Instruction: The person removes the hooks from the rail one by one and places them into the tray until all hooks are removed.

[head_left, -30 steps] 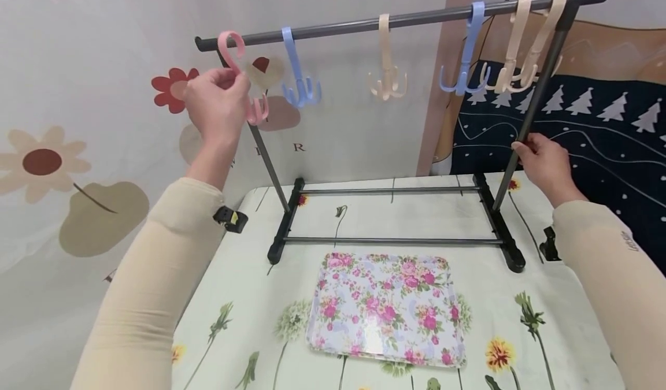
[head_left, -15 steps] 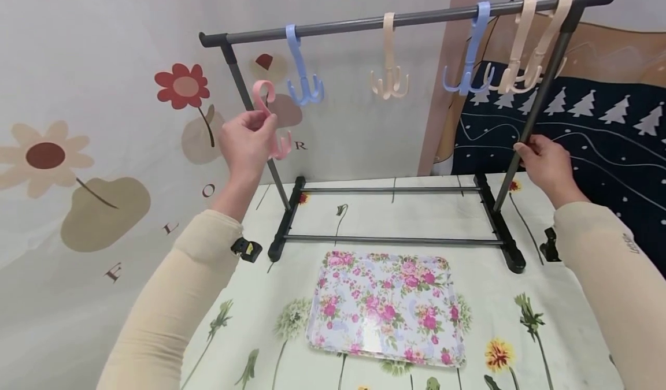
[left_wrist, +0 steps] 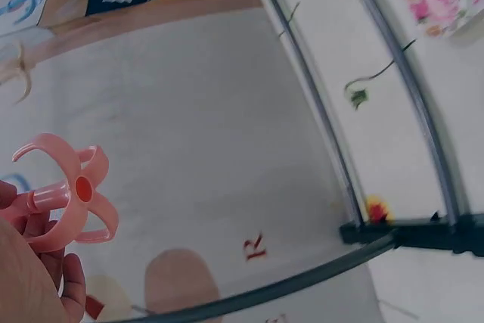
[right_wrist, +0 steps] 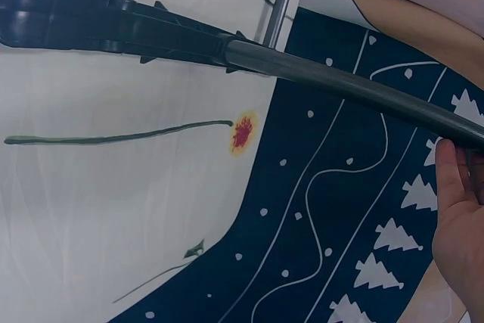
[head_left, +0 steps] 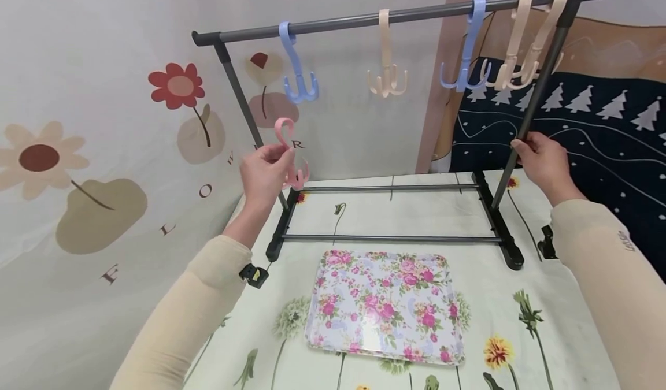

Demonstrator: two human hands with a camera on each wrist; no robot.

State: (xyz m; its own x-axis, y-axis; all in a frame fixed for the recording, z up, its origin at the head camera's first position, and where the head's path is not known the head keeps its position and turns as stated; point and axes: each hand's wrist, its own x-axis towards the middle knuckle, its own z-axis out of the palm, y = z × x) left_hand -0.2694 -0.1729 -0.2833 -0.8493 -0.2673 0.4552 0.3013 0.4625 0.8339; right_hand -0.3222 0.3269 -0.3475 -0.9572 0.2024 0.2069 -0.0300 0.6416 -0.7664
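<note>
My left hand (head_left: 266, 173) pinches a pink plastic hook (head_left: 288, 150) by its stem, in the air in front of the rack's left post (head_left: 240, 98). The left wrist view shows the pink hook (left_wrist: 69, 200) with its curved prongs spread out beside my fingers (left_wrist: 45, 262). My right hand (head_left: 538, 160) grips the rack's right post (head_left: 531, 110); in the right wrist view the fingers (right_wrist: 457, 232) lie against the grey post (right_wrist: 363, 88). On the top rail (head_left: 406, 14) hang a blue hook (head_left: 298, 69), a beige hook (head_left: 386, 60), another blue hook (head_left: 465, 49) and two beige hooks (head_left: 520, 43).
A flowered tray (head_left: 385, 306) lies on the tablecloth (head_left: 520, 320) in front of the rack's base bars (head_left: 390, 238). A flower-patterned wall covering (head_left: 104, 118) stands at the left; a dark blue tree-patterned fabric (head_left: 598, 130) at the right.
My left hand has taken the pink hook off the left end of the rail and carried it down and to the right. My right hand has stayed on the right post.
</note>
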